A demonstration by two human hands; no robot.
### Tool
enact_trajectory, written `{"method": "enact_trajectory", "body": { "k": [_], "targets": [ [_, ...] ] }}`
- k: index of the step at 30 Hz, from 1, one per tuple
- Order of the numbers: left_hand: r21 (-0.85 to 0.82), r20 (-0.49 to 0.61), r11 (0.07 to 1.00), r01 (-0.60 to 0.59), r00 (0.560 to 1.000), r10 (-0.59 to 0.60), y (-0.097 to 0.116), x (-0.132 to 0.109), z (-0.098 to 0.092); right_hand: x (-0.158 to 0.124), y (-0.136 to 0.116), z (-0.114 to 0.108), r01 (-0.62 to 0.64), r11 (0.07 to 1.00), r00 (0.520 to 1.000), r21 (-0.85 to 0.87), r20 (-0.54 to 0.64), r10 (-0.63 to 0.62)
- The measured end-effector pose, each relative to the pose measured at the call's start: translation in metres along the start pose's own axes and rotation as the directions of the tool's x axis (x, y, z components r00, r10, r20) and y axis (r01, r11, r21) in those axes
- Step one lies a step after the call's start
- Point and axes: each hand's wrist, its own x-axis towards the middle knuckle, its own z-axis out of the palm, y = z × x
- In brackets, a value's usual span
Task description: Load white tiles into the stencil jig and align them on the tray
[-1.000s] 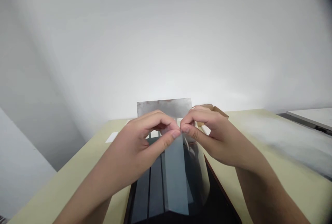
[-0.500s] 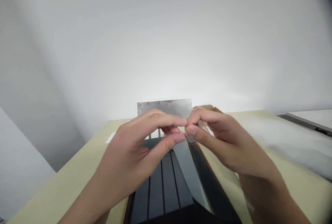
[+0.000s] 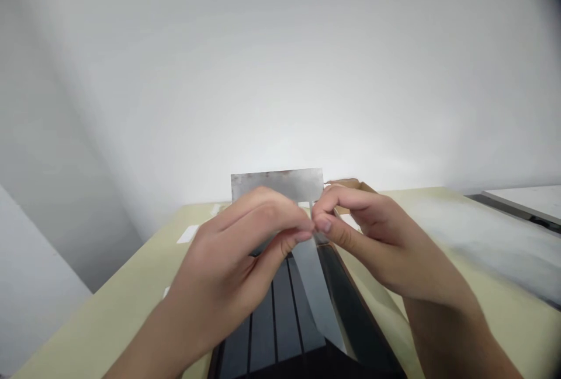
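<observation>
Lower now, the left hand [image 3: 230,256] pinches clear film [image 3: 313,291] with the right hand [image 3: 372,238]; cream table [image 3: 100,314], white wall [image 3: 280,75] beyond.

No text, label, brand, number or sign is legible. The white paper slip [image 3: 187,234] on the tabletop [image 3: 109,320], left of centre, bears no readable marking. The clear film strip [image 3: 314,291] at centre and the cardboard flap [image 3: 350,185], upper right of centre, likewise show nothing readable.
</observation>
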Motion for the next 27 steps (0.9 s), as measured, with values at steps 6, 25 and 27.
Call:
{"method": "enact_trajectory", "body": {
  "k": [6, 25, 27],
  "targets": [
    [0.115, -0.071, 0.992, -0.044, 0.996, 0.052, 0.0017, -0.0011, 0.0026, 0.0004, -0.0015, 0.0012, -0.02, 0.999, 1.0, 0.04, 0.012, 0.019],
    [0.088, -0.079, 0.991, -0.102, 0.991, 0.109, 0.0024, -0.0031, 0.0031, -0.0011, 0.0001, -0.0008, -0.085, 0.99, 0.995, 0.115, 0.07, 0.077],
    [0.113, -0.068, 0.987, -0.116, 0.99, 0.124, 0.0015, -0.0038, 0.0032, -0.0018, 0.0, -0.0008, -0.082, 0.988, 0.995, 0.132, 0.075, 0.073]
  ]
}}
